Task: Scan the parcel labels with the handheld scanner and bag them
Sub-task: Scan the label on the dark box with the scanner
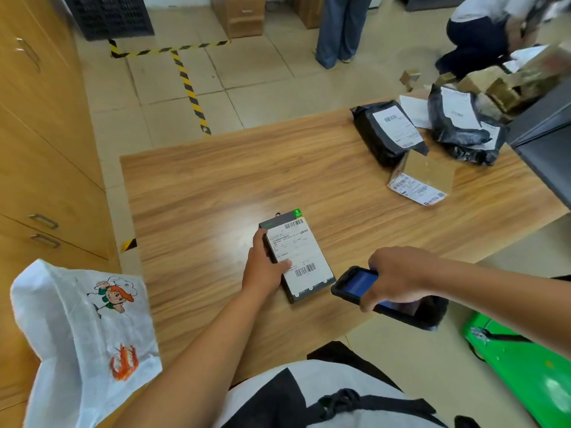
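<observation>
The flat box (319,281) lies label-up on the table (216,186), with the left hand (265,268) gripping its long edge, thumb on the label (301,250). The right hand (398,276) is wrapped round the scanner (352,284) just beside it. Looks stiff, light, maybe slick, so I'd pinch the 2 long edges.

the right hand (398,276) covered much of the handheld scanner (355,284), leaving only the left end of its blue screen in sight, and the left hand (262,270) hid the left edge of the flat parcel (304,261), whose label print was too small to read. at the far right, a crouching person (482,32) and the brown boxes (509,84) were blurred, and the white bag (77,335) ran off the near edge.
</observation>
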